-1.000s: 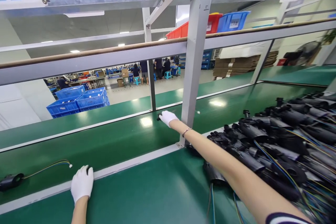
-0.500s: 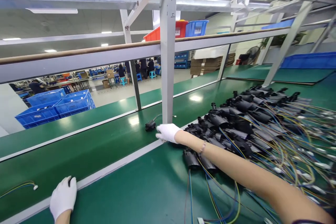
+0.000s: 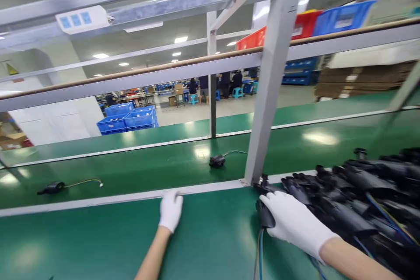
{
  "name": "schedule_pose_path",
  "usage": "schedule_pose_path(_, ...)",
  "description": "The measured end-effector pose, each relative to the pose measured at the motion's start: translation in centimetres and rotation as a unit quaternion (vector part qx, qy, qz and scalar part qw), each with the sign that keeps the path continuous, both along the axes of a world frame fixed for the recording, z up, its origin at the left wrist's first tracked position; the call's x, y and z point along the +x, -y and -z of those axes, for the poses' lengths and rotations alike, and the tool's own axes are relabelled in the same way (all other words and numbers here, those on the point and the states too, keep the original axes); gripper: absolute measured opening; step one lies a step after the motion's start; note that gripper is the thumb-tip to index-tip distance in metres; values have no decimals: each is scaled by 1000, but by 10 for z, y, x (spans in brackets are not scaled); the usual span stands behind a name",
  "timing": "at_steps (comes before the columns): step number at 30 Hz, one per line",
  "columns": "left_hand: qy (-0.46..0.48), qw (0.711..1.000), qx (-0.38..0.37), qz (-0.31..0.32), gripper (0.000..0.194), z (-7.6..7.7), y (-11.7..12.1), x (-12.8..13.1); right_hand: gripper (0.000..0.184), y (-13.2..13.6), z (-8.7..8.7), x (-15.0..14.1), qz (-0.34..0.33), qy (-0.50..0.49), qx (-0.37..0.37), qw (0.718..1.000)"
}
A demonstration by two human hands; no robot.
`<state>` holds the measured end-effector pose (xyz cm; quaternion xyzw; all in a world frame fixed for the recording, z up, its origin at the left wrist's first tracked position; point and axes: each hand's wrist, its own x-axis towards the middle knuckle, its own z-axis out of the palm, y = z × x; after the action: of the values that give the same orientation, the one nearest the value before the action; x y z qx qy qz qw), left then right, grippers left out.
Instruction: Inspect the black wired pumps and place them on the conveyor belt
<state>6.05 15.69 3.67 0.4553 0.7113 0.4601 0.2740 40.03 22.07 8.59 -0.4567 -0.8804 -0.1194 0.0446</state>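
Hands: both in white gloves, well apart on the green tabletop [image 3: 210,245].
Right hand [image 3: 295,223]: at 4 o'clock, laid palm-down over a black wired part [image 3: 263,215] at the near edge of the pile; fingers curved round it, though a full clamp cannot be told from this angle.
Left hand [image 3: 171,211]: at 6 o'clock, flat and empty, fingertips resting against the pale rail [image 3: 98,201] that separates tabletop from conveyor belt [image 3: 147,170].
Part under the right hand: dark, rounded plastic body, blue leads [image 3: 260,249] trailing out of it toward 6 o'clock.
Pile of parts [image 3: 354,201]: from 3 to 4 o'clock, many similar black bodies with coloured wires tangled among them.
Handling, as a judgement: probably light and rigid in the body, limp in the wires; smooth plastic likely a little slick against cotton gloves.
Where to take hold: round the body, not by the leads; wires likely to snag on neighbours in the pile, so lifting clear before pulling away seems wise.
Belt: one wired part [image 3: 217,160] at 12 o'clock just left of the grey upright post [image 3: 269,96]; another wired part [image 3: 52,188] at 9 o'clock.
Beyond: blue crates [image 3: 127,119] at 11 o'clock, people seated far off on the factory floor.
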Motion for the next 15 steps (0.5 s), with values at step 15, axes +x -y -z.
schedule_pose_path(15,606,748,128,239,60,-89,14,103,57,50,-48,-86,-136,-505,-317,792)
